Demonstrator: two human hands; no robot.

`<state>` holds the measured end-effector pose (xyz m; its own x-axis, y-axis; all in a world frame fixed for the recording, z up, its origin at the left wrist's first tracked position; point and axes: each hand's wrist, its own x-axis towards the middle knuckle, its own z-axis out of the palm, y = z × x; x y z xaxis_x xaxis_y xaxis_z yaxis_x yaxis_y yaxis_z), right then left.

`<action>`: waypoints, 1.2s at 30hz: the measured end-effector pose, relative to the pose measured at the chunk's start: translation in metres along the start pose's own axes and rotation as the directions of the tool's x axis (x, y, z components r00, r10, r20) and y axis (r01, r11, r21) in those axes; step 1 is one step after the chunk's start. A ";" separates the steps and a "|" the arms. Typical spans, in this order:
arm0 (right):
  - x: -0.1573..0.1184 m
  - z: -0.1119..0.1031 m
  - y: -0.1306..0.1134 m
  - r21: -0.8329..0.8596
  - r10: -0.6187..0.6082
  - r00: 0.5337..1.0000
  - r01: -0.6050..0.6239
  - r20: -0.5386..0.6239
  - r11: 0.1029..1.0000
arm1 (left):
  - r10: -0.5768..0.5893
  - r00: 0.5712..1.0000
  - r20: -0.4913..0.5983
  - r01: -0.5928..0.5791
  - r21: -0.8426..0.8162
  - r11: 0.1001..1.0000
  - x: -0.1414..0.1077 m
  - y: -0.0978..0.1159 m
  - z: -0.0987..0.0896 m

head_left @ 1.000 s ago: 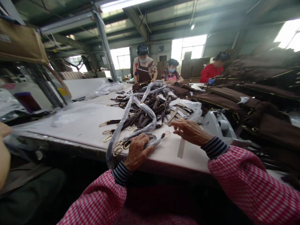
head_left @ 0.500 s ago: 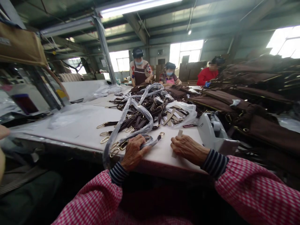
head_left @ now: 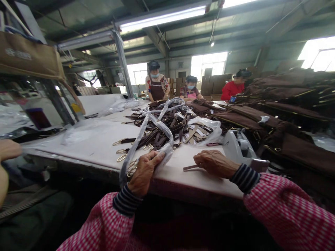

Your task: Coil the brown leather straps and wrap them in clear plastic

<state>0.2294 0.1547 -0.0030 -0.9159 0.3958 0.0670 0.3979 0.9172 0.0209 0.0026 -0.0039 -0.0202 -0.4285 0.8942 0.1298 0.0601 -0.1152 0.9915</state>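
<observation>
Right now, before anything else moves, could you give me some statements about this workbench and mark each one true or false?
1. The right hand holds a flat strip. True.
2. The left hand touches nothing. False: it grips a plastic-wrapped strap.
3. Gold-coloured clips are on the ends of some dark straps. True.
4. The person in red is at the far left of the view. False: that person is on the right side, next to the brown pile.
5. The white device stands on the table, beyond the right hand. True.
</observation>
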 end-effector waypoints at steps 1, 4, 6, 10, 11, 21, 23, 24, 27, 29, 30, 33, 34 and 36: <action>-0.001 0.000 -0.003 0.027 0.012 1.000 -0.012 -0.014 1.000 | -0.054 0.999 0.005 0.054 -0.114 0.992 -0.004 0.002 0.001; -0.003 -0.002 -0.016 0.246 0.048 0.998 -0.034 -0.051 0.969 | -0.146 0.989 0.021 0.143 -0.386 0.912 -0.010 0.004 0.006; -0.004 -0.007 -0.027 0.507 0.093 0.993 -0.042 -0.076 0.861 | -0.159 0.987 0.020 0.150 -0.474 0.868 -0.011 0.002 0.008; -0.001 -0.014 -0.051 0.793 0.209 0.974 -0.060 -0.085 0.606 | -0.193 0.981 0.033 0.178 -0.562 0.808 -0.009 0.000 0.010; 0.001 -0.014 -0.056 0.822 0.237 0.969 -0.078 -0.070 0.563 | -0.197 0.980 0.033 0.180 -0.576 0.798 -0.009 0.000 0.010; 0.017 0.003 -0.074 0.965 0.322 0.944 -0.153 0.078 0.214 | -0.145 0.988 0.053 0.153 -0.474 0.867 -0.005 0.000 0.013; 0.018 0.002 -0.075 0.979 0.288 0.956 -0.115 0.063 0.168 | -0.155 0.986 0.054 0.162 -0.460 0.873 -0.004 -0.001 0.014; 0.019 0.003 -0.075 0.984 0.277 0.959 -0.106 0.063 0.145 | -0.158 0.986 0.057 0.167 -0.453 0.876 -0.004 -0.002 0.014; 0.024 0.005 -0.073 0.989 0.280 0.957 -0.106 0.074 0.099 | -0.165 0.983 0.084 0.185 -0.420 0.888 -0.006 -0.002 0.016; 0.029 0.007 -0.071 0.992 0.287 0.954 -0.108 0.085 0.068 | -0.168 0.977 0.134 0.208 -0.398 0.894 -0.008 -0.001 0.019; 0.032 0.008 -0.070 0.994 0.285 0.955 -0.104 0.087 0.044 | -0.169 0.973 0.157 0.218 -0.393 0.893 -0.009 0.000 0.020; 0.036 0.012 -0.065 0.998 0.274 0.960 -0.058 0.059 -0.012 | -0.171 0.971 0.169 0.225 -0.385 0.895 -0.006 0.003 0.023; 0.035 0.015 -0.064 0.999 0.289 0.957 -0.034 0.028 0.018 | -0.173 0.974 0.148 0.217 -0.374 0.902 -0.004 0.004 0.024; 0.031 0.024 -0.059 0.983 0.360 0.929 0.023 -0.090 0.184 | -0.173 0.980 0.101 0.197 -0.329 0.924 0.001 0.007 0.023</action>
<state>0.1766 0.1138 -0.0256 -0.7023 0.6939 0.1591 -0.0005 0.2230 -0.9748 0.0233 0.0065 -0.0136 -0.3389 0.9398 -0.0446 -0.3257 -0.0727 0.9427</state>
